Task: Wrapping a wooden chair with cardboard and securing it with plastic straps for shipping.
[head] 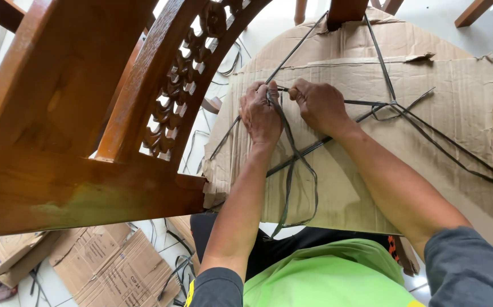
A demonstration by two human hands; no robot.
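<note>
1. My left hand [261, 113] is clenched on a flat dark plastic strap [290, 149]; my right hand [319, 104] pinches the same strap tight just beside it.
2. Straps criss-cross rough corrugated cardboard [440, 108] wrapping a rounded form.
3. Glossy carved wooden chair [87, 113] stands at left.

Plain brown corrugated cardboard [360, 187] is crossed by dark grey-black strapping [292, 153], beside a glossy reddish-brown wooden chair [76, 113] with carved scrollwork, above a lime-green shirt [326, 278] with grey sleeves.
</note>
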